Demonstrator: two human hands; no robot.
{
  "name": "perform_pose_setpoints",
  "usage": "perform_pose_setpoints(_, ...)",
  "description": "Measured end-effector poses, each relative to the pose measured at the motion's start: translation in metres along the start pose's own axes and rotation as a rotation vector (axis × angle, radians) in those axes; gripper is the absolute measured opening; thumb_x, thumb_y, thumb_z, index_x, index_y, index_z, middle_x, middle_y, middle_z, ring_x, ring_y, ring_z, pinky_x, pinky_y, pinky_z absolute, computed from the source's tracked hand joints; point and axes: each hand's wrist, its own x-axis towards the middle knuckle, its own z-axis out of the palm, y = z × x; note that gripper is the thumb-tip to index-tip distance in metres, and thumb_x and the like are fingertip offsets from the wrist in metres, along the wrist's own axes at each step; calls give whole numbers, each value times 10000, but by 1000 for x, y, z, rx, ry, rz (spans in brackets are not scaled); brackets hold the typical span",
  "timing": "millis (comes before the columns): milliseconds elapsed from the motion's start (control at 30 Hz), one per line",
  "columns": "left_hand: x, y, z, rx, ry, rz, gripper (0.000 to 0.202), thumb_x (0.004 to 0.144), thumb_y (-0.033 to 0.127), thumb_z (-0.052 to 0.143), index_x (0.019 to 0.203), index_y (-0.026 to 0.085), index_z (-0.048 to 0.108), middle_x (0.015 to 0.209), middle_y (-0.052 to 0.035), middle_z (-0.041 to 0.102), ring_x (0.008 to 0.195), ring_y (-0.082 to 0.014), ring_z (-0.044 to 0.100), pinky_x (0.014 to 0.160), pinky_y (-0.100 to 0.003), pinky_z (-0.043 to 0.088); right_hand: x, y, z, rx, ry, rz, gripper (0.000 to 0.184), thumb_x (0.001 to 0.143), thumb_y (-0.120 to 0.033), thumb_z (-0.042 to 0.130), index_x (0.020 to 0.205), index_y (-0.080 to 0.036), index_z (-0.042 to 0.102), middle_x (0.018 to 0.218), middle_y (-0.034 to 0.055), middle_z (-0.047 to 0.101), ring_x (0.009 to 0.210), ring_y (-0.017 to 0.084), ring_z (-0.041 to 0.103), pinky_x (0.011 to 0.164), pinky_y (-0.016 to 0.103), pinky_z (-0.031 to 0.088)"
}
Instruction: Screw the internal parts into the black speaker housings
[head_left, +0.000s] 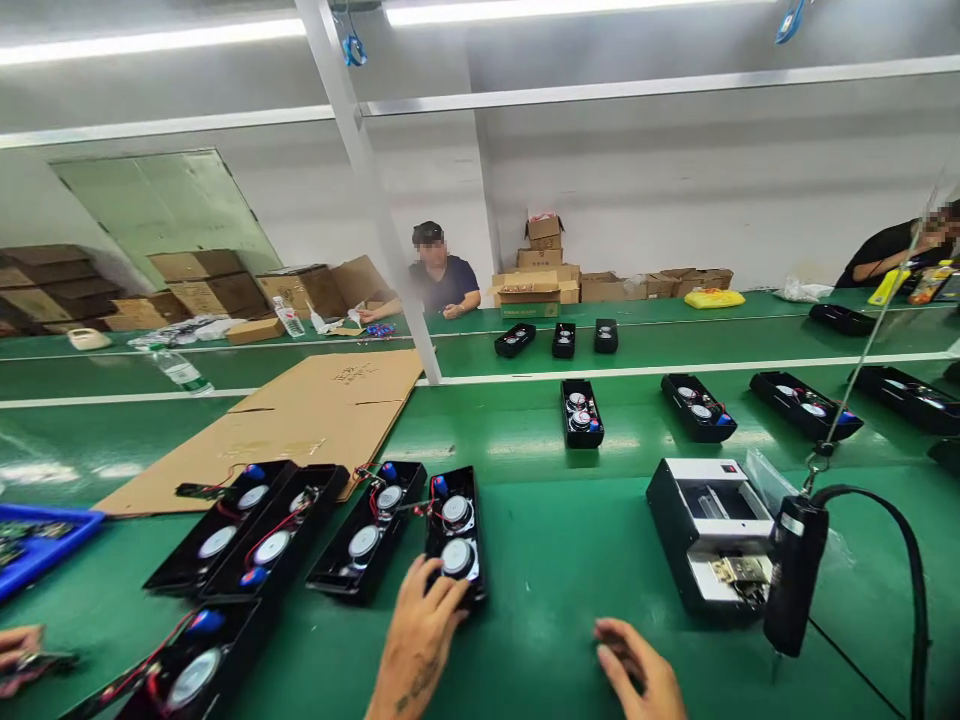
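Observation:
My left hand (424,630) curls its fingers over the near end of a black speaker box (454,520). Two round silver speakers, a blue part and red wires sit in this box. My right hand (637,672) is over the green table to the right, fingers bent, thumb apart, with nothing in it. Just left of the held box lies another open speaker box (367,530), a wired board between the two. Further left are two more speaker boxes side by side, one of them a black box (277,530), and a nearer speaker box (191,665).
A co-worker's hand (21,658) holds a dark item at the left edge, below a blue tray (45,545). To the right, an electric screwdriver (796,570) hangs beside a black-and-white device (675,545). Cardboard (300,410) and several speaker boxes lie further back; two people sit behind.

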Motion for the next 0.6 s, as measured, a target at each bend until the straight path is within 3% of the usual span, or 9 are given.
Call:
perform_pose_setpoints(67,9,51,13,-36,43,32,434,847,68,711,1204,305,780,1005,-28,821,1160,-298,729,1099,-502,587,13,-18,20,-2,-188,7,679,917,-809,644,1192,-230,869,1222,159,860,1089,346,838,949,410,692)
perform_pose_setpoints(167,9,122,37,-135,133,-66,391,855,74,704,1180,278,782,946,-47,802,1063,-293,731,1013,-486,603,42,-48,34,-114,-338,-29,611,984,-608,625,1400,-192,788,1401,165,797,1254,349,782,1113,477,610)
perform_pose_setpoints(267,2,164,51,-248,167,-91,316,866,147,735,1141,292,791,908,-51,804,984,-302,750,906,-484,639,70,-77,35,-379,-578,-97,513,902,-294,660,1384,-185,796,1388,154,807,1276,343,768,1127,431,561)
perform_pose_setpoints(333,-5,173,47,-309,174,-34,318,906,197,727,1188,330,790,945,-60,820,962,-310,767,849,-489,666,84,-92,29,-501,-709,-155,509,850,-136,585,1280,-220,843,1272,110,859,1196,299,801,1047,339,557)
perform_pose_setpoints(400,-11,168,33,-359,171,33,367,957,214,697,1280,372,769,1000,-60,829,980,-303,780,848,-482,686,96,-102,18,-565,-782,-208,558,816,-62,516,1217,-238,863,1167,73,887,1094,263,827,946,282,549)
perform_pose_setpoints(500,-16,146,-1,-407,198,43,470,977,157,678,1395,366,716,1014,-47,817,1007,-267,781,920,-440,685,115,-107,-1,-607,-826,-238,596,792,-50,507,1231,-228,869,1187,72,884,1103,274,825,924,288,551)
perform_pose_setpoints(600,-10,122,-29,-433,204,21,459,977,149,684,1395,335,716,1055,-57,800,1081,-262,770,960,-418,679,132,-108,-16,-610,-867,-219,556,752,-55,557,1158,-223,897,1163,73,889,1112,294,828,946,312,570)
